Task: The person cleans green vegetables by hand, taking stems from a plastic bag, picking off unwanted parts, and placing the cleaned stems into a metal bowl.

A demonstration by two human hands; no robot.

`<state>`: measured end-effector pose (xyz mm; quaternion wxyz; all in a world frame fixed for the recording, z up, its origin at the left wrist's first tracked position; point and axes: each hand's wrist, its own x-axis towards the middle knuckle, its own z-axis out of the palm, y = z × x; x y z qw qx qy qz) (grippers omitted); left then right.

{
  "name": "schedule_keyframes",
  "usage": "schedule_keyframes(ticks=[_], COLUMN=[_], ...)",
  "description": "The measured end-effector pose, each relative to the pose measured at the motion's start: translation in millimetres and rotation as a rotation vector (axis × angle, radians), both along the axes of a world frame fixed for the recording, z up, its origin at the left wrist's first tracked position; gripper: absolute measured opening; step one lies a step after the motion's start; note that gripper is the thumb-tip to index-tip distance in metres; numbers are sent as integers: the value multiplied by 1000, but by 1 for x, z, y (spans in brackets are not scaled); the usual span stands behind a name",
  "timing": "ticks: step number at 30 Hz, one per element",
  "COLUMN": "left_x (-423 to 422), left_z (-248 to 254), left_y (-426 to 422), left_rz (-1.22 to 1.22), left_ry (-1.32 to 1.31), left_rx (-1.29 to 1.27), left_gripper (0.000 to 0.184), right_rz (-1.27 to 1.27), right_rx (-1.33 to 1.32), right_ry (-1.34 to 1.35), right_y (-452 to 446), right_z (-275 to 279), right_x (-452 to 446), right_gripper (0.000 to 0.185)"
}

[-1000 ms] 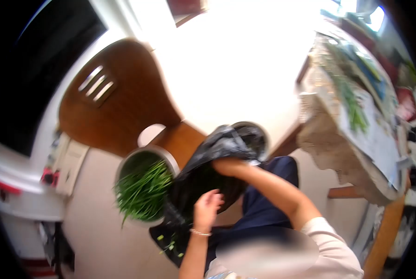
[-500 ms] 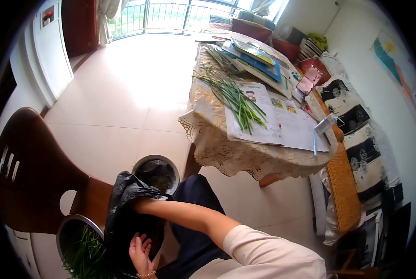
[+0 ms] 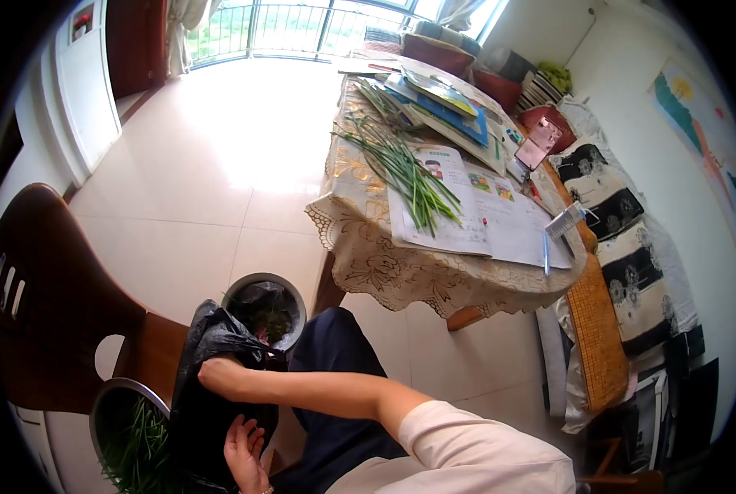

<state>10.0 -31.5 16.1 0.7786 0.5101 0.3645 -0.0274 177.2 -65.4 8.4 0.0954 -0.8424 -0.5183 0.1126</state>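
Observation:
My right hand (image 3: 220,375) reaches into a black plastic bag (image 3: 188,395); its back shows, but its fingers are hidden. Beside the bag's near side, my left hand (image 3: 245,449) is open, palm up, with loosely curved fingers and nothing visible in it. A metal bowl (image 3: 96,412) full of long green chives (image 3: 141,445) stands left of the bag. Just beyond it is a second round bin (image 3: 300,306), lined with dark plastic and holding plant scraps.
More chives (image 3: 409,177) lie across an open book (image 3: 508,235) on the cloth-covered table (image 3: 376,272). Stacked books (image 3: 442,107), a pen (image 3: 546,253) and a pink phone (image 3: 539,144) are there too. A brown chair (image 3: 47,305) stands at left, a cushioned bench (image 3: 598,329) at right.
My right hand has shifted left and its back now shows at the bag's opening. More of the scraps in the bin are uncovered. My left hand stays nearly in place.

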Motion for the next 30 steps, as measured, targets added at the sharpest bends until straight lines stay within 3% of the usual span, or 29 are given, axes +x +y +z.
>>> schedule_keyframes(ticks=[2, 3, 4, 6, 9, 10, 12, 14, 16, 17, 18, 20, 21, 23, 25, 27, 30], left_x=[-1, -1, -1, 3, 14, 14, 10, 3, 1, -3, -10, -11, -12, -12, -10, -11, -8], left_z=[5, 1, -5, -7, 4, -2, -40, -84, -95, -89, -83, -49, -50, -36, -33, -32, -33], left_y=[-1, 1, 6, 5, 1, 5, 25, 51, 65, 70, 73, 59, 60, 50, 44, 42, 37], left_rz=[46, 47, 63, 72, 116, 111, 120, 133, 151, 112, 114, 22, 90, 148, 213, 206, 221], left_ry=[-25, -25, -38, -52, -222, -220, -169, -119, -70, 3, 5, -171, -190, -147, -152, -131, -76], left_rx=[-78, -81, -122, -168, -713, -715, -803, -886, -964, -1014, -1012, -837, -1018, -949, -727, -673, -589], left_gripper=[40, 40, 43, 46, 48, 48, 47, 47, 48, 48, 48, 40, 33, 32, 30, 29, 27], right_rz=[-141, -328, -411, -468, -549, -543, -450, -431, -329, -275, -274, -316, -315, -444, -423, -414, -432], right_rx=[42, 243, 283, 284, 367, 337, 301, 257, 438, 402, 404, 675, 677, 559, 452, 351, 297], right_ry=[-107, -137, -145, -93, -93, -47, -241, -97, 35, 189, 191, 329, 331, 668, 715, 696, 840], right_y=[-1, -6, -11, -21, -28, -29, -31, -31, -34, -35, -35, -36, -38, -46, -50, -55, -55], right_z=[-1, -3, -3, 2, 10, 11, 5, 4, 3, 3, 3, 9, 15, 35, 31, 26, 21], right_x=[-13, -26, -38, -60, -96, -107, -124, -133, -135, -135, -135, -132, -130, -127, -129, -138, -145], right_gripper=[9, 7, 8, 9, 13, 16, 20, 26, 31, 55, 55, 57, 57, 47, 41, 27, 23])
